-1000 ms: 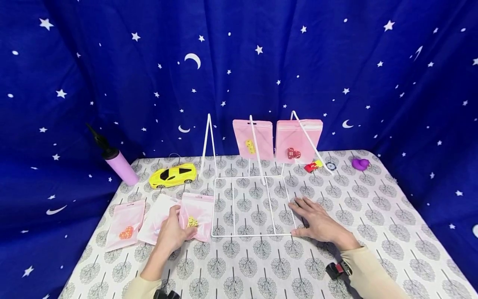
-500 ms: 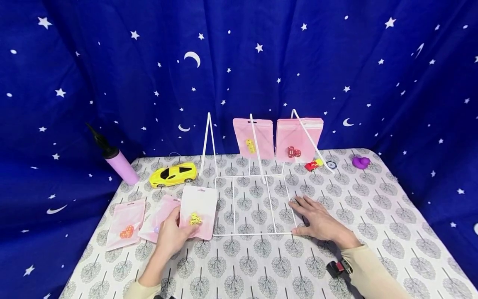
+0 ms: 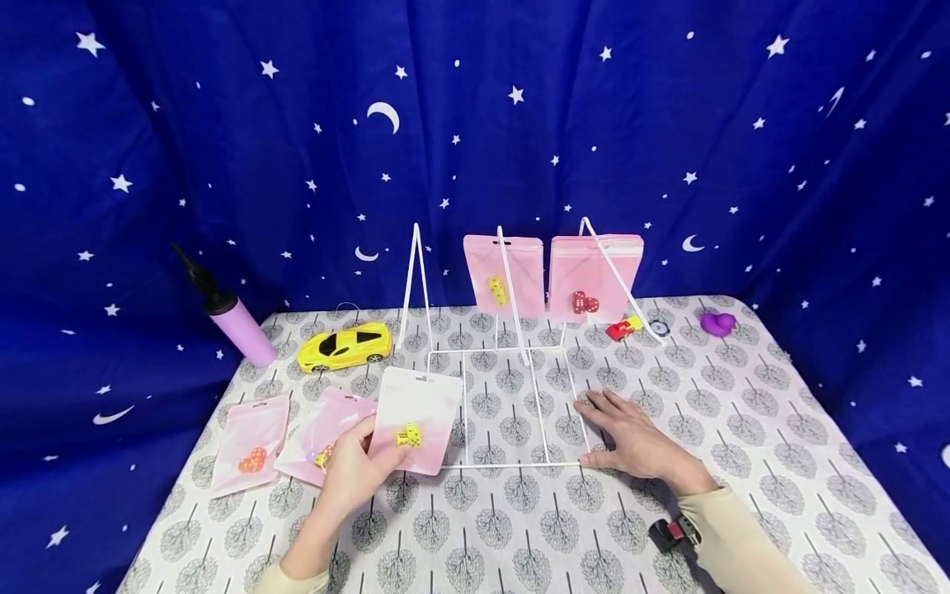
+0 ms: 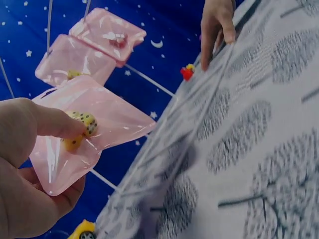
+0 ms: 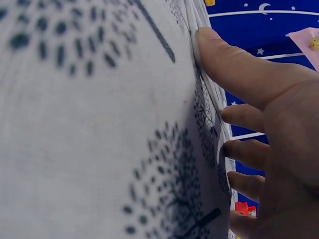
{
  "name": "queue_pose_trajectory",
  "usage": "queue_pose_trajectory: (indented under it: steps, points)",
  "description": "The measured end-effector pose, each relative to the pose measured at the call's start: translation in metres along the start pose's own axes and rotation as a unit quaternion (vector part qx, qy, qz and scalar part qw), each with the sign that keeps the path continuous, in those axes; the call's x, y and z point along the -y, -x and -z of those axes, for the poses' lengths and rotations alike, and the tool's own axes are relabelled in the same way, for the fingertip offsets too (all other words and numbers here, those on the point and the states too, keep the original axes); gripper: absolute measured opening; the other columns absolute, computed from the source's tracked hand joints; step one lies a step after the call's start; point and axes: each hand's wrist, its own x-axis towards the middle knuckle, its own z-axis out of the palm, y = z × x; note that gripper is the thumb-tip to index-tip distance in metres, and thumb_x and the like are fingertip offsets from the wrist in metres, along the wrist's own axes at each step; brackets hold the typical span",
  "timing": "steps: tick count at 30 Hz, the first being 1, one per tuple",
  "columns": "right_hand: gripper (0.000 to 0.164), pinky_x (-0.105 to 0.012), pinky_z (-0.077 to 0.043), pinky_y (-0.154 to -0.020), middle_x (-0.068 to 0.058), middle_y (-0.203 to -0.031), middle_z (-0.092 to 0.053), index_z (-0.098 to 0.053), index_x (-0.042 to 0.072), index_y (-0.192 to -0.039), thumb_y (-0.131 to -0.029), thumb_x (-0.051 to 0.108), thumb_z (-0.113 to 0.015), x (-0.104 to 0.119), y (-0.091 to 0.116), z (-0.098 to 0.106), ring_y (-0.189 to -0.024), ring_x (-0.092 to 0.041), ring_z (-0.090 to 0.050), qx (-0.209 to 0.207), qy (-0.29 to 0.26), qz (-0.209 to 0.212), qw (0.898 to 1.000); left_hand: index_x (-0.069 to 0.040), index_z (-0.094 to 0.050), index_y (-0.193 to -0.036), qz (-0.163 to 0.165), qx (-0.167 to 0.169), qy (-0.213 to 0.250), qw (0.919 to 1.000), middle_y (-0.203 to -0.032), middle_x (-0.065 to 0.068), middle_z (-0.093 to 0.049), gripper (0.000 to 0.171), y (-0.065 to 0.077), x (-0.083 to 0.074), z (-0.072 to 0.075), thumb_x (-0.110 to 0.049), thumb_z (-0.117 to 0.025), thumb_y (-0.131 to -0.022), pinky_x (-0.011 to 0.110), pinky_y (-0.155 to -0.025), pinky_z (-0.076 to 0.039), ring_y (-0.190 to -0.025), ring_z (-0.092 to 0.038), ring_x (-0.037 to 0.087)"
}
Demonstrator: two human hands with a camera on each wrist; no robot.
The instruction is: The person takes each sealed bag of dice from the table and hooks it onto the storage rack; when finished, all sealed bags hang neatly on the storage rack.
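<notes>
My left hand (image 3: 358,466) pinches a pink zip bag (image 3: 423,404) with yellow dice (image 4: 82,127) inside, thumb on the front and fingers behind. The bag is raised and overlaps the left part of the white wire rack (image 3: 505,467) in the head view. My right hand (image 3: 631,433) lies with spread fingers at the rack's right front corner, its thumb (image 5: 224,55) on the base wire. Two pink bags hang on the rack's prongs: one with yellow dice (image 3: 497,290) in the middle, one with red dice (image 3: 585,303) on the right. The left prong (image 3: 417,280) holds no bag.
Left of my left hand lie a pink bag with orange dice (image 3: 252,460) and another pink bag (image 3: 337,412). Behind them are a yellow toy car (image 3: 345,347) and a purple pump (image 3: 241,330). A small red-and-yellow toy car (image 3: 623,328) and a purple rubber duck (image 3: 717,323) sit at the back right.
My left hand has lifted the bag with yellow dice off the table and moved it right, over the rack's left edge. The bag beneath now shows more. My right hand has stayed put.
</notes>
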Motion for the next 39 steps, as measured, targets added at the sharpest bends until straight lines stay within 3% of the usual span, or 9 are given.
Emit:
queue_pose_trajectory:
  steps: [6,9,16,23,26,32,39]
  points:
    - [0.087,-0.071,-0.017,-0.111,-0.026,-0.154,-0.032,-0.044,0.009,-0.146,-0.078,0.054,-0.073,0.001,0.0,0.001,-0.141,-0.051,-0.023,0.001,-0.002,-0.003,1.0,-0.011,-0.069,-0.111,-0.029,0.025,0.043,0.9983,-0.108,0.005,-0.072,0.036,0.007,-0.015,-0.005,-0.006,-0.079,-0.077,0.025,-0.087,-0.056,-0.097,-0.067,0.018]
    - [0.087,-0.07,-0.017,-0.111,-0.025,-0.154,-0.032,-0.043,0.009,-0.147,-0.078,0.055,-0.072,0.001,0.0,0.001,-0.141,-0.051,-0.023,0.004,-0.001,-0.005,1.0,-0.013,-0.069,-0.111,-0.033,0.034,0.056,0.9973,-0.105,0.004,-0.072,0.036,0.01,-0.022,-0.008,-0.006,-0.079,-0.077,0.025,-0.08,-0.058,-0.091,-0.068,0.016]
    - [0.088,-0.071,-0.017,-0.111,-0.026,-0.154,-0.031,-0.043,0.009,-0.147,-0.078,0.056,-0.071,0.0,0.001,0.0,-0.141,-0.051,-0.023,0.003,0.001,-0.001,1.0,-0.016,-0.069,-0.113,-0.049,0.047,0.052,0.9963,-0.1,0.002,-0.072,0.038,0.016,-0.04,-0.012,-0.008,-0.08,-0.077,0.026,-0.069,-0.06,-0.081,-0.068,0.013]
    - [0.088,-0.071,-0.018,-0.111,-0.026,-0.153,-0.032,-0.043,0.008,-0.146,-0.078,0.055,-0.072,-0.001,0.0,0.0,-0.141,-0.051,-0.024,0.0,0.001,0.003,1.0,-0.014,-0.068,-0.112,-0.092,0.07,0.056,0.9917,-0.098,0.003,-0.071,0.037,0.02,-0.055,-0.012,-0.007,-0.078,-0.078,0.028,-0.066,-0.059,-0.078,-0.066,0.014]
    - [0.087,-0.071,-0.018,-0.11,-0.026,-0.153,-0.033,-0.043,0.008,-0.146,-0.078,0.055,-0.072,-0.002,-0.001,-0.001,-0.141,-0.051,-0.024,0.0,0.004,0.003,1.0,-0.011,-0.067,-0.112,-0.111,0.089,0.071,0.9873,-0.097,0.006,-0.071,0.035,0.023,-0.061,-0.013,-0.007,-0.078,-0.079,0.028,-0.068,-0.059,-0.079,-0.065,0.015]
    - [0.087,-0.072,-0.018,-0.11,-0.027,-0.153,-0.033,-0.044,0.008,-0.146,-0.078,0.055,-0.072,-0.002,-0.001,-0.001,-0.14,-0.052,-0.025,0.0,0.006,0.004,1.0,-0.012,-0.067,-0.115,-0.118,0.108,0.083,0.9837,-0.101,0.004,-0.072,0.037,0.028,-0.069,-0.017,-0.011,-0.078,-0.079,0.029,-0.08,-0.058,-0.087,-0.067,0.014]
    - [0.087,-0.072,-0.018,-0.11,-0.027,-0.153,-0.033,-0.044,0.008,-0.146,-0.078,0.053,-0.073,0.0,-0.001,0.0,-0.14,-0.052,-0.024,0.002,0.001,0.0,1.0,-0.012,-0.066,-0.116,-0.136,0.12,0.096,0.9788,-0.102,0.003,-0.073,0.037,0.029,-0.074,-0.022,-0.012,-0.078,-0.08,0.03,-0.08,-0.058,-0.086,-0.068,0.014]
